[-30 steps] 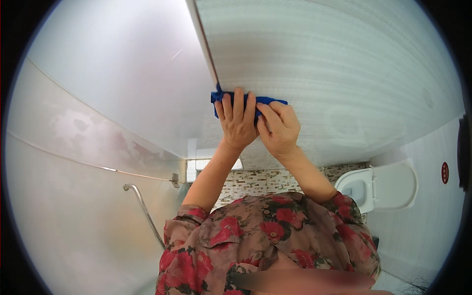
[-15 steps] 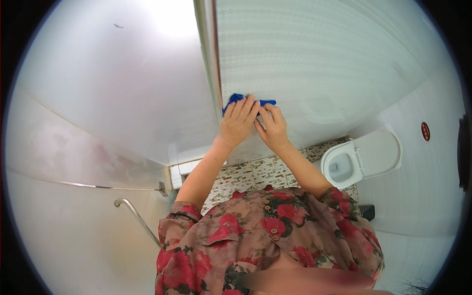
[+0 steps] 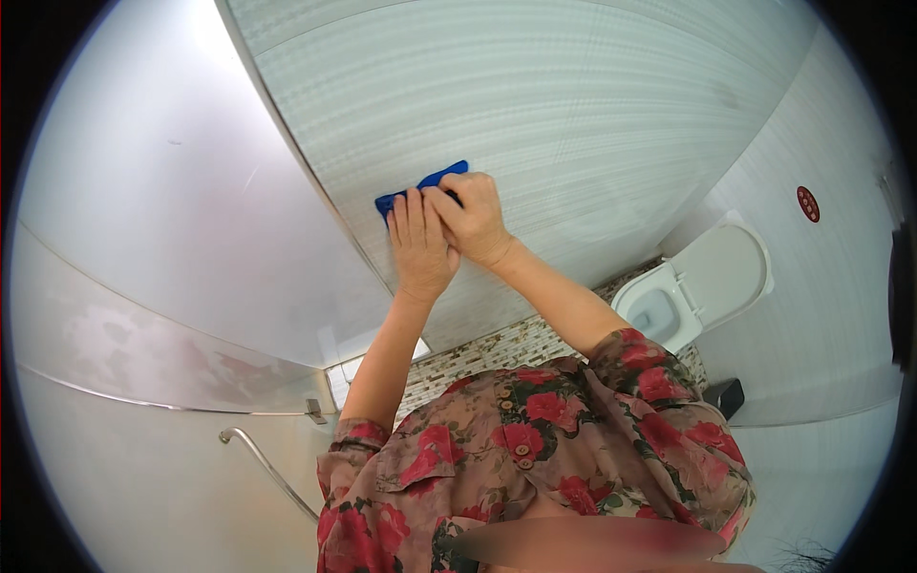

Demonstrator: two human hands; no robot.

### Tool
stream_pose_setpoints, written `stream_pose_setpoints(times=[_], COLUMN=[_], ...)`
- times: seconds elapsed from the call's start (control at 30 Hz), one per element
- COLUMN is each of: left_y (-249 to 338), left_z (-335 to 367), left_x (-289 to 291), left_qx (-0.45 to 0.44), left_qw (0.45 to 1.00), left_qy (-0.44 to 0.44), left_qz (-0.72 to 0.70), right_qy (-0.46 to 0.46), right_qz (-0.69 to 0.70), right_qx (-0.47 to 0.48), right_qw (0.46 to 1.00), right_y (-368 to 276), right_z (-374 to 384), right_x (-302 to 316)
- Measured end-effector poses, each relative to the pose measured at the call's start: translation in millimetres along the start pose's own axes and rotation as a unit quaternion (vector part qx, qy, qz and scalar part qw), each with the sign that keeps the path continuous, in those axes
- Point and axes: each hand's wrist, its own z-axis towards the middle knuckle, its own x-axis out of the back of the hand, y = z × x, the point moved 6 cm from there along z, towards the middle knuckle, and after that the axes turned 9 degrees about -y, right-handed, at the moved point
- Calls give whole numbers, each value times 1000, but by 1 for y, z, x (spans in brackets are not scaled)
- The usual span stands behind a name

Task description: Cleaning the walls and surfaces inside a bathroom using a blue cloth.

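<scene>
Blue cloth (image 3: 446, 176) lies against the pale wall (image 3: 573, 115), ahead of both palms, long axis rising left to right. Left hand (image 3: 422, 252): nearer its left end, fingers flat, unclenched. Right hand (image 3: 479, 220): curled at its right half; closure indeterminable from here.

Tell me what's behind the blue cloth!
Pale striped wall shows around the blue cloth, so probably more wall. The spot right behind can't be seen: the cloth, left hand and right hand cover it.
</scene>
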Motion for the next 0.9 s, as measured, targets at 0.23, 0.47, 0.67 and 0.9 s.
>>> stream_pose_setpoints(times=[0.23,0.47,0.67,0.9], left_y=[44,30,28,34], left_z=[33,76,76,79], left_x=[-36,-39,-48,-48], left_qx=[-87,-82,-82,-41], left_qw=[995,990,980,975], left_qy=[-23,31,12,22], left_qz=[31,107,181,216], right_qy=[7,16,61,-55], right_qz=[-86,-187,-193,-36], right_qx=[-53,-144,-191,-45], right_qw=[995,972,961,997], right_y=[81,198,207,97], right_z=[-41,-117,-119,-99], right_x=[82,166,166,50])
